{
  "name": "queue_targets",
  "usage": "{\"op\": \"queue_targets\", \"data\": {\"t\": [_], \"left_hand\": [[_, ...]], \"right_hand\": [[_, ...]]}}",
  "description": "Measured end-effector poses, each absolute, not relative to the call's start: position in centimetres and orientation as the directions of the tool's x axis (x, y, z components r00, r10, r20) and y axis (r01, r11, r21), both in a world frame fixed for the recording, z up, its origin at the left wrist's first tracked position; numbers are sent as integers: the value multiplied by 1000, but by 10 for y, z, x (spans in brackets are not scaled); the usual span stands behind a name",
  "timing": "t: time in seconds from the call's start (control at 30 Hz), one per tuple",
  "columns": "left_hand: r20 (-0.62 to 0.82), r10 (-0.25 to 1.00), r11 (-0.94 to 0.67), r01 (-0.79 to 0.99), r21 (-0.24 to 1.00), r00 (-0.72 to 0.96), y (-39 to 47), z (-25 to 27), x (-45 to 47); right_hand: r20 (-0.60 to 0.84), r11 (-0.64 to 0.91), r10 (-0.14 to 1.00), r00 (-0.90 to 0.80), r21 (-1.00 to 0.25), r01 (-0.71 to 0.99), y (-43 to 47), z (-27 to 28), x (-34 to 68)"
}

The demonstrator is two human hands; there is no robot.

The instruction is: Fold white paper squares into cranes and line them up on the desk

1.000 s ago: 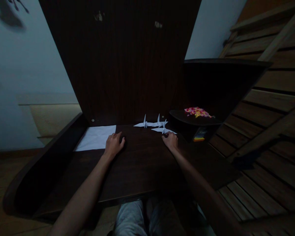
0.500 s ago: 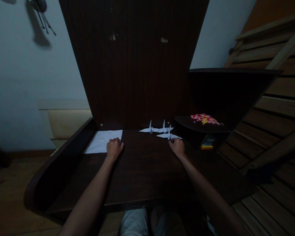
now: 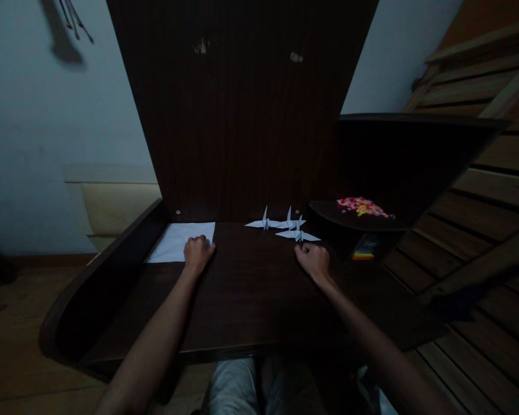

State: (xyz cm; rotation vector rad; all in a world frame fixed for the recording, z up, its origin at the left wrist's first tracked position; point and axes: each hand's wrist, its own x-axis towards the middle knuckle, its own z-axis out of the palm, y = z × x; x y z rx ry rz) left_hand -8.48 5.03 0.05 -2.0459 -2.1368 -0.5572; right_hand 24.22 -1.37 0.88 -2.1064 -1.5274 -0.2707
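Observation:
A sheet of white paper [image 3: 173, 241] lies flat on the left of the dark wooden desk. My left hand [image 3: 198, 253] rests over its lower right part, fingers curled under and thumb pointing right. Toward the back of the desk three folded white paper cranes stand close together: a left one [image 3: 265, 223], a back right one [image 3: 290, 222] and a front one [image 3: 298, 234]. Just in front of the front crane my right hand [image 3: 315, 259] sits on the desk in a loose fist, nothing visible in it.
A low corner shelf [image 3: 324, 214] on the right carries a heap of small pink, red and yellow pieces [image 3: 363, 206]. Beneath it sits a small item with a yellow edge [image 3: 363, 256]. The desk has a raised left side panel [image 3: 86, 294] and a tall back board [image 3: 242, 127].
My right hand has drawn back slightly from the front crane, its fingers curled. My left hand stays at the paper. The view has tipped slightly downward.

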Motion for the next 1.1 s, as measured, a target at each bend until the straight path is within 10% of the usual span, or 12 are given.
{"op": "queue_targets", "data": {"t": [0.37,0.8,1.1], "left_hand": [[317,944,40,985,170,-93,48,4,-82],[376,924,3,987,163,-65,51,-4,-80],[419,907,-10,992,122,-42,52,-7,-79]], "right_hand": [[599,-20,783,169,-248,969,10,41,217],[126,-53,992,25,227,973,74,83,241],[91,-96,993,74,255,962,94,75,243]]}}
